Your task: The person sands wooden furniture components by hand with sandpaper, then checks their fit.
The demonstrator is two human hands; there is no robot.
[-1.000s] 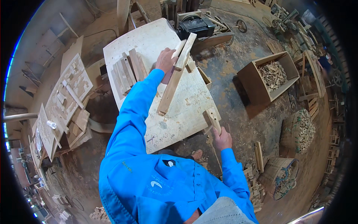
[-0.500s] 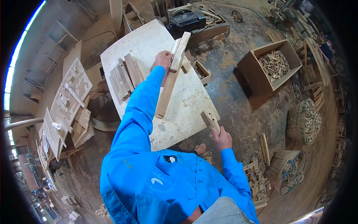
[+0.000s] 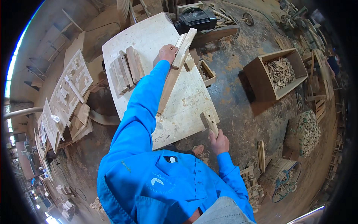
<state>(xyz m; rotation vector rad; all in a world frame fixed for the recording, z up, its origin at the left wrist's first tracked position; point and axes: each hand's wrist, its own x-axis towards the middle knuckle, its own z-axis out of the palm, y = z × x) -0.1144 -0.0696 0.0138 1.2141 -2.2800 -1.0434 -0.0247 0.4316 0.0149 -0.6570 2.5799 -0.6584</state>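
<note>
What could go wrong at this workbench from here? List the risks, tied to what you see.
1. The left hand grips the long pale wooden slats right where the wooden mallet in the right hand might land; fingers could get hit.
2. The slats lie loose on the pale plywood bench top; a blow could make them skid or tip.
3. The small open wooden box sits at the bench edge and could be knocked off.

sleeve (image 3: 141,100) bright blue | tabletop (image 3: 149,41) pale cream | slats (image 3: 126,70) light brown
</note>
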